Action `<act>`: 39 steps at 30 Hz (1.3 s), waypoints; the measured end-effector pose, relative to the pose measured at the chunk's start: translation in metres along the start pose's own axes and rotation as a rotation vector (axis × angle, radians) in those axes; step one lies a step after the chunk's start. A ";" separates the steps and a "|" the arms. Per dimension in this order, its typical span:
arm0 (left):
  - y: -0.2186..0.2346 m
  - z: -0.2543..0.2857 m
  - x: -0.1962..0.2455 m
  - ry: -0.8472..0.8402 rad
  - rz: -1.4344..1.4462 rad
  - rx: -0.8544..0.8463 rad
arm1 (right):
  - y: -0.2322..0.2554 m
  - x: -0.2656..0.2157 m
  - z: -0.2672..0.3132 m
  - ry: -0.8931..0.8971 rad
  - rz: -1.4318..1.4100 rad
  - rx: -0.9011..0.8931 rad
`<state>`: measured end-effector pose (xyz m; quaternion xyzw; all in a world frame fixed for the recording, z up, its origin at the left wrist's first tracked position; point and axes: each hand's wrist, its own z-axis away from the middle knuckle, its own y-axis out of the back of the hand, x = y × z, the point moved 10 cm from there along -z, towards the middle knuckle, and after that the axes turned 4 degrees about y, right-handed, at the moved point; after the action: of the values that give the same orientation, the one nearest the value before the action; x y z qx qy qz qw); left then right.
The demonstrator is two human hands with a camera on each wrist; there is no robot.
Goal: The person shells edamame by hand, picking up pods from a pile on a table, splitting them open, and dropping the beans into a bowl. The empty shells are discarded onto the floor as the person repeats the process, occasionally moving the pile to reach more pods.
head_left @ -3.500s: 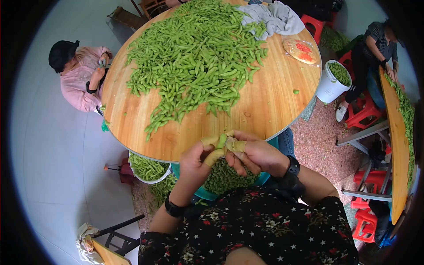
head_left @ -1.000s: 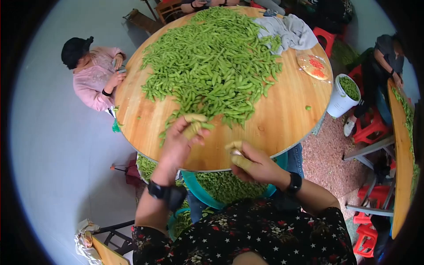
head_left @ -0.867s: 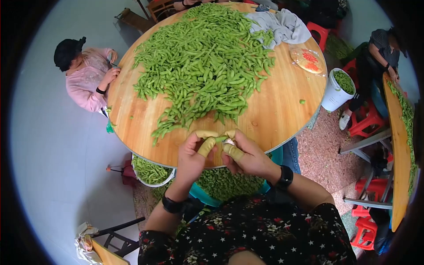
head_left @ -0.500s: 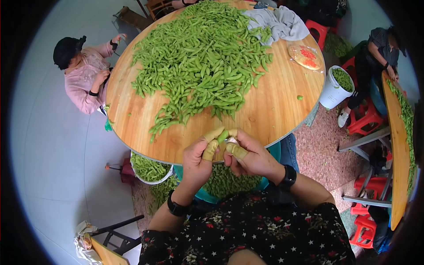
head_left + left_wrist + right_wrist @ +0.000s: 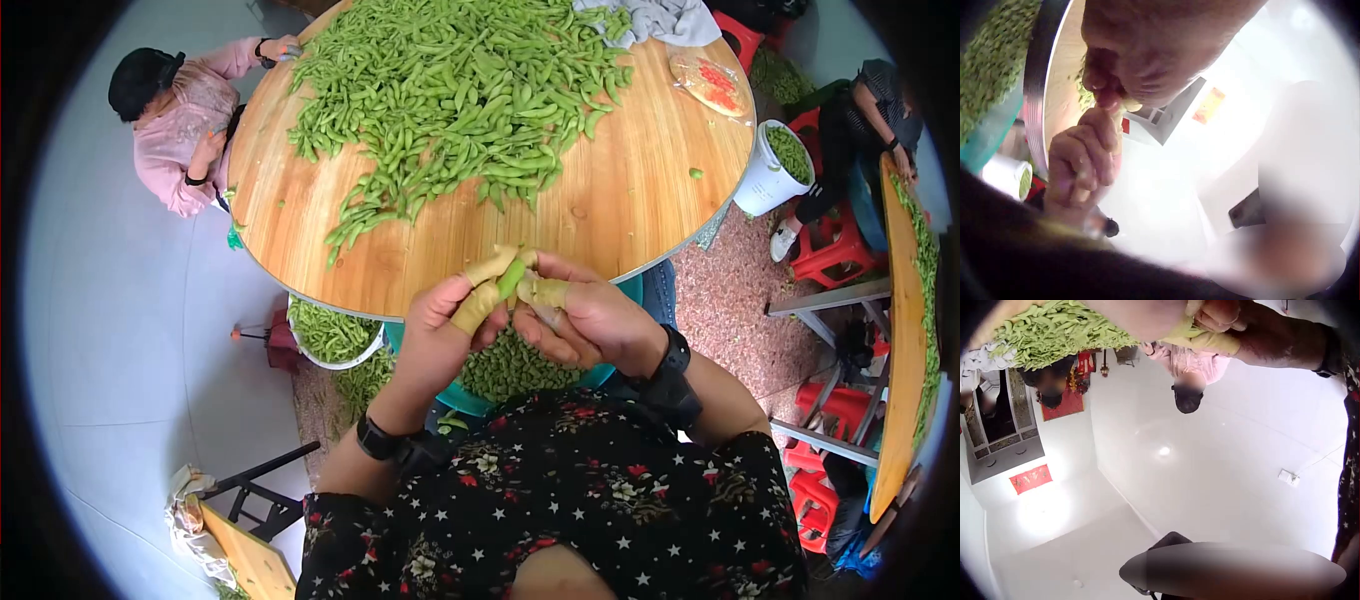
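Observation:
In the head view a green pod [image 5: 511, 279] stands between the two hands, above the near table edge. My left hand [image 5: 447, 312] pinches its left side between a covered thumb and forefinger. My right hand [image 5: 592, 312] grips at its other side, with a small pale thing partly seen by its curled fingers. Yellowish covers wrap the thumbs and forefingers. Beneath the hands is a teal tub [image 5: 462, 399] of shelled beans [image 5: 515, 368]. The left wrist view shows the right hand [image 5: 1082, 156] close to the left; the pod is hidden there.
A large pod heap [image 5: 450, 100] covers much of the round table [image 5: 640, 200]. Beside it lie a grey cloth [image 5: 672, 22] and a packaged round item [image 5: 710, 84]. A white bucket [image 5: 770, 185] stands right; a pod-filled tub [image 5: 335, 335] is below left. A person in pink [image 5: 180, 150] sits left.
Half a second ago the hands held the pod at the same edge; it now slants between them. Earlier, the left hand was at the heap's near end. The head view has shifted.

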<state>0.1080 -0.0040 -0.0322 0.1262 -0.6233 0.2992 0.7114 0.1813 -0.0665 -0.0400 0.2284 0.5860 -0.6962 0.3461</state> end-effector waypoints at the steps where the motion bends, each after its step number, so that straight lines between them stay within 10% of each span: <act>1: 0.000 0.000 0.011 -0.101 -0.241 0.076 | 0.002 0.000 -0.001 -0.003 0.001 0.002; 2: 0.002 -0.002 0.010 -0.098 -0.235 0.078 | 0.006 -0.002 -0.002 -0.010 0.045 0.054; 4: -0.030 0.026 0.064 -0.858 -1.175 0.214 | 0.008 -0.002 -0.003 -0.021 0.089 0.103; 5: -0.031 0.027 0.062 -0.856 -1.174 0.216 | 0.007 -0.003 -0.004 -0.012 0.172 0.113; 9: -0.012 0.023 0.060 -0.738 -0.874 0.278 | 0.007 -0.003 -0.003 -0.026 0.416 0.152; 11: 0.019 0.001 0.008 -0.147 -0.422 0.152 | 0.009 0.002 -0.002 -0.004 0.462 0.152; 14: 0.013 0.002 0.011 -0.267 -0.539 0.180 | 0.022 0.007 -0.006 0.018 0.551 0.119; 16: 0.007 0.006 0.022 -0.370 -0.673 0.212 | -0.001 -0.048 0.009 0.706 1.239 0.229; 22: -0.029 0.033 0.054 -0.713 -1.024 0.255 | 0.014 -0.036 0.004 0.377 0.789 0.250; 24: -0.009 0.014 0.024 -0.149 -0.507 0.139 | 0.014 -0.035 0.003 0.364 0.739 0.198; 26: -0.007 0.013 0.021 -0.133 -0.421 0.156 | 0.010 -0.036 0.004 0.475 0.689 0.135; 28: -0.033 0.031 0.055 -0.648 -0.947 0.193 | 0.011 -0.035 0.004 0.443 0.683 0.180; 33: -0.033 0.041 0.053 -0.590 -0.947 0.099 | 0.006 -0.047 0.012 0.530 1.063 0.255; 35: -0.019 0.049 0.057 -0.436 -1.135 0.095 | 0.010 -0.026 0.006 0.303 1.165 0.096; 37: 0.029 0.059 0.019 0.220 -1.554 -0.175 | 0.003 -0.018 0.009 0.325 1.200 -0.062; 39: 0.065 0.063 0.047 0.123 -1.493 0.016 | -0.006 -0.004 0.014 0.383 1.241 -0.258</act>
<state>0.0211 0.0255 0.0122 0.5040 -0.3287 -0.2519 0.7580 0.1809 -0.0790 -0.0306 0.6003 0.4754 -0.2388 0.5971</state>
